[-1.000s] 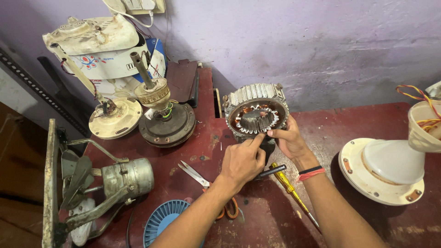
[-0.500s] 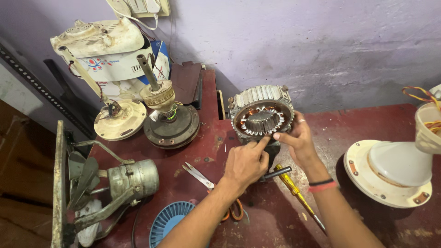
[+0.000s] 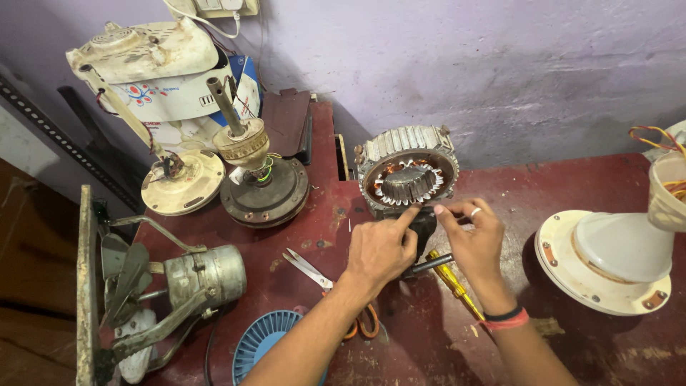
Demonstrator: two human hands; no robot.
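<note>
Both hands are pinching at the lower rim of the motor stator [image 3: 407,179], fingertips meeting just under its open face. Left hand [image 3: 379,250] is pressing index and thumb narrowly against the rim; right hand [image 3: 475,239] is mirroring it from the other side, forefinger extended, a ring showing on one finger and a red and black band on the wrist. Whether anything small is being held between the fingertips cannot be told (too fine to resolve).

Stator is sitting tilted on edge on a dark block, open face toward the camera, so the copper windings and steel teeth are facing the worker; likely propped this way for access to the bore.

Just below the grip, a dark metal rod [image 3: 431,264] is lying under the right palm, and a yellow-handled screwdriver [image 3: 457,292] is resting beside it, within easy reach. Scissors [image 3: 321,282] with orange handles are lying to the left of the left forearm on the red workbench [image 3: 586,343]. Further left: a fan motor with shaft [image 3: 257,179], a caged fan unit [image 3: 164,286], a blue grille [image 3: 268,343]. Well to the right, a white fan base [image 3: 607,257] is standing.
</note>
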